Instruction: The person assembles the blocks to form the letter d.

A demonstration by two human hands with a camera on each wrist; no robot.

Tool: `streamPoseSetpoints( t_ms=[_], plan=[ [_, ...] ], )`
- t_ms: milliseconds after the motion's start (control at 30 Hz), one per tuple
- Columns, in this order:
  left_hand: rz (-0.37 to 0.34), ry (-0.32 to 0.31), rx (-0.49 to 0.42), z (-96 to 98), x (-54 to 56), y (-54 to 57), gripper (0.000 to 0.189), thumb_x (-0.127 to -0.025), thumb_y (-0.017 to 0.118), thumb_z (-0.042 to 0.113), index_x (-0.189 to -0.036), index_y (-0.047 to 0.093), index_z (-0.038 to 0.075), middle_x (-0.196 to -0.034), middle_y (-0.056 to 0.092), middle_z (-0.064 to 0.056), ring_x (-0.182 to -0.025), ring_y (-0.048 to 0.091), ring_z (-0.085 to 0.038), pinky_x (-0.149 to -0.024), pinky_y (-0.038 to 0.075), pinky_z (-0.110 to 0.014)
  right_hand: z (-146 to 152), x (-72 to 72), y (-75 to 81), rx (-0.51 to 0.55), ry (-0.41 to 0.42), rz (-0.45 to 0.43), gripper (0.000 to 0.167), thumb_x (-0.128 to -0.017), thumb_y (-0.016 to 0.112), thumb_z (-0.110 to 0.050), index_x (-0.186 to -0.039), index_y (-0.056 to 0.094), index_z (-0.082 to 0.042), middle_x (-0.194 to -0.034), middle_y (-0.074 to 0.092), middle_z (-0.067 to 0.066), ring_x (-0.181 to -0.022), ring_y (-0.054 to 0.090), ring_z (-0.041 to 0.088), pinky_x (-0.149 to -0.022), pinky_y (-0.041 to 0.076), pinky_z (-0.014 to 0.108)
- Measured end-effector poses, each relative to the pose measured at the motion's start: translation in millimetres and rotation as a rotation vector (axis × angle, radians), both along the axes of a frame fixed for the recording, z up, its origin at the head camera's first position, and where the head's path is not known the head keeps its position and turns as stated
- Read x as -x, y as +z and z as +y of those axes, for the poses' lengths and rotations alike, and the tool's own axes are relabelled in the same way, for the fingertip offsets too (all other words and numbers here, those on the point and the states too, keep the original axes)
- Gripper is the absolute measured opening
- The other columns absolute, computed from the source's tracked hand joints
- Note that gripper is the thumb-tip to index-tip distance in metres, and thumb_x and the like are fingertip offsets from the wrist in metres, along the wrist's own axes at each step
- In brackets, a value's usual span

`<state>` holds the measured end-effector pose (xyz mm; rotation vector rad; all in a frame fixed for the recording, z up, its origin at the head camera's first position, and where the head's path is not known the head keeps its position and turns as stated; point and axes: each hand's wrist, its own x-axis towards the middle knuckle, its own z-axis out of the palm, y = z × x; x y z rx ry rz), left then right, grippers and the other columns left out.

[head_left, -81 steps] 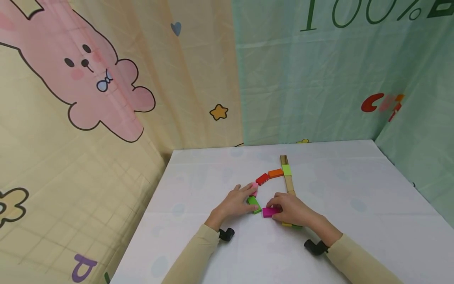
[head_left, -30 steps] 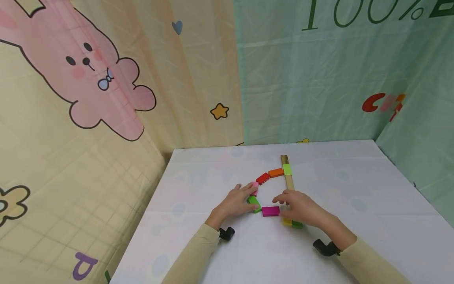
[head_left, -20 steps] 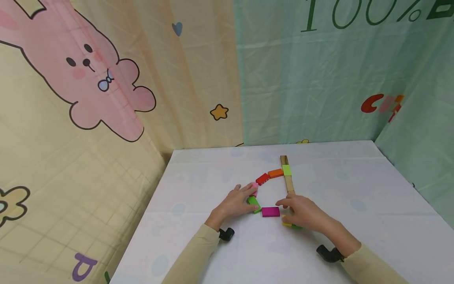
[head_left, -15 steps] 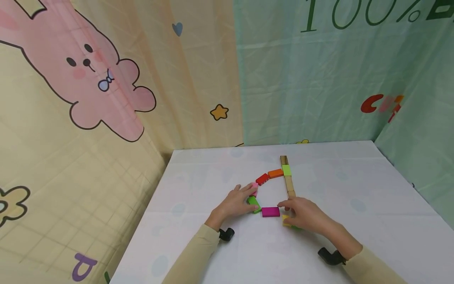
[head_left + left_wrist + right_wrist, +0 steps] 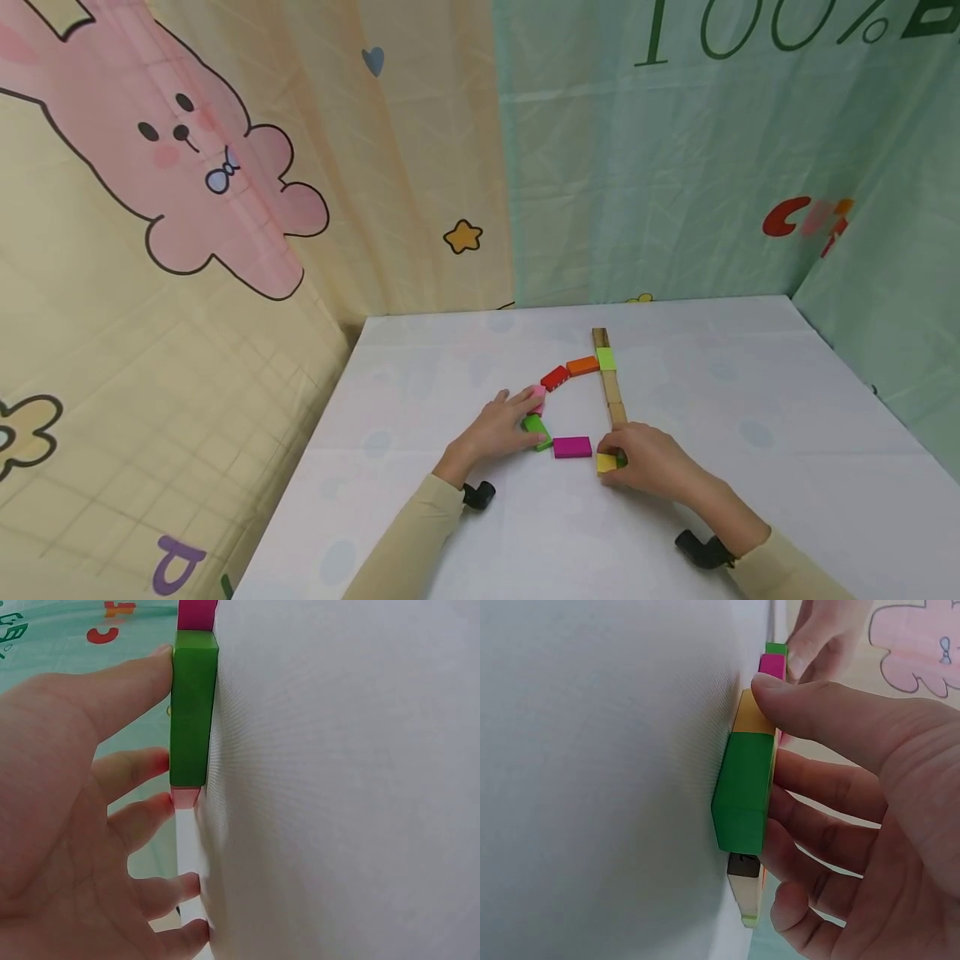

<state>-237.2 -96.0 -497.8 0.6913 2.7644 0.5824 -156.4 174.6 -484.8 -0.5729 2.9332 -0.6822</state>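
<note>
My right hand pinches a small yellow block between thumb and fingers; in the right wrist view the thumb lies on its edge. Beside it sits a dark green block, partly hidden by the hand in the head view. My left hand rests with spread fingers on the row's left side, its thumb at a bright green block and its fingertips over a pink block. Between the two hands a magenta block lies flat, close to the green block and a short gap from the yellow one.
A red block and an orange block curve from the pink one to a lime block. The lime block sits in a straight line of wooden blocks. All lie on a white-covered table before printed curtains.
The right hand let go of the magenta block, moved right and slightly nearer, and now pinches the yellow block. The magenta block shifted very little. The left hand stayed in place.
</note>
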Motion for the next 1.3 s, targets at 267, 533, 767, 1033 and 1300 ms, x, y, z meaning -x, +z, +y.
streamPoseSetpoints(
  t_ms=[267,533,767,1033,1300],
  plan=[
    [0.001,-0.003,-0.002,0.0,0.4,0.2,0.076,-0.089,0.068,0.057,-0.156,0.037,0.038,-0.164,0.024,0.013,-0.151,0.016,-0.037,-0.106,0.035,-0.065,-0.4,-2.7,1.0,-0.014,0.023,0.026,0.03,-0.071,0.093,-0.027,-0.095,0.077,-0.02,-0.083,0.054,-0.015,-0.074,0.047,0.007,-0.064,0.044,0.026],
    [0.006,-0.028,0.006,-2.1,0.9,-1.0,0.075,-0.09,0.065,0.059,-0.157,0.036,0.038,-0.165,0.022,0.013,-0.15,0.016,-0.037,-0.108,0.033,-0.063,-3.5,-1.1,5.7,-0.031,0.003,0.011,0.031,-0.072,0.092,-0.029,-0.097,0.078,-0.02,-0.083,0.056,-0.014,-0.074,0.047,0.008,-0.064,0.044,0.027],
    [0.011,-0.036,-0.003,-2.9,0.2,0.6,0.075,-0.091,0.065,0.058,-0.157,0.037,0.036,-0.165,0.022,0.012,-0.15,0.016,-0.039,-0.108,0.032,-0.063,-6.3,4.4,9.1,-0.047,-0.018,0.0,0.032,-0.072,0.093,-0.028,-0.099,0.078,-0.02,-0.085,0.057,-0.012,-0.076,0.049,0.01,-0.065,0.045,0.028],
    [0.003,-0.033,-0.013,-3.1,0.3,0.4,0.075,-0.091,0.065,0.058,-0.157,0.037,0.035,-0.165,0.022,0.012,-0.15,0.016,-0.038,-0.107,0.034,-0.064,-7.0,9.6,10.5,-0.029,-0.02,-0.009,0.032,-0.072,0.092,-0.027,-0.099,0.078,-0.019,-0.085,0.057,-0.011,-0.078,0.051,0.013,-0.066,0.046,0.029],
    [-0.002,-0.034,-0.012,-3.2,2.5,-1.7,0.075,-0.091,0.065,0.059,-0.157,0.036,0.037,-0.165,0.021,0.014,-0.151,0.015,-0.038,-0.107,0.034,-0.064,-5.4,16.2,7.8,-0.016,-0.005,0.023,0.031,-0.073,0.092,-0.026,-0.1,0.079,-0.018,-0.086,0.057,-0.01,-0.079,0.048,0.013,-0.063,0.045,0.027]
  ],
)
